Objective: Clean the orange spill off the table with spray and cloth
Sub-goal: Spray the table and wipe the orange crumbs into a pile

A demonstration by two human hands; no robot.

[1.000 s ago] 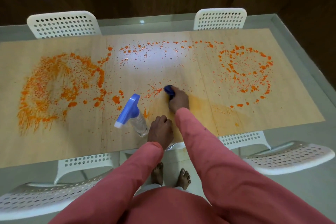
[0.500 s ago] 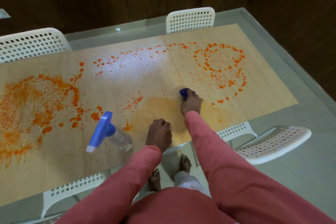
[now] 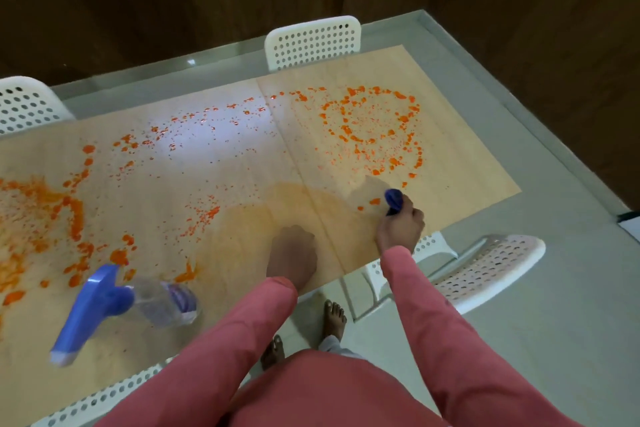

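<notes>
Two hands: both seen low in the frame, coming out of pink sleeves [image 3: 450, 340].
Right hand [image 3: 401, 225]: found at about 3 o'clock on the table, fingers wrapped round a bunched blue cloth [image 3: 394, 199], which is pressed onto the wood.
Cloth: only a small blue wad is shown past the knuckles, the rest is hidden in the grip. A couple of orange drops are sat just beside it at 9 o'clock.
Left hand [image 3: 292, 255]: planted on the table near the 6 o'clock edge, fingers curled under into a loose fist, nothing held. It's a bit blurred, so the fingertips can't be made out.
Spray [image 3: 114, 305]: clear bottle with a blue trigger head, stood alone at roughly 8 o'clock, well apart from both hands. Blurred too.
Spill [image 3: 370, 128]: a ring of orange blobs is spread at 1 o'clock beyond the cloth, a thin trail of specks runs across 12 o'clock, and a heavy orange patch is seen out at 9 o'clock.
Smear [image 3: 277, 215]: a pale orange wiped film is laid between the two hands.
Table [image 3: 467, 149]: light wood panels on a glass top.
Chairs [image 3: 313, 42]: white perforated ones are tucked round the edges.
</notes>
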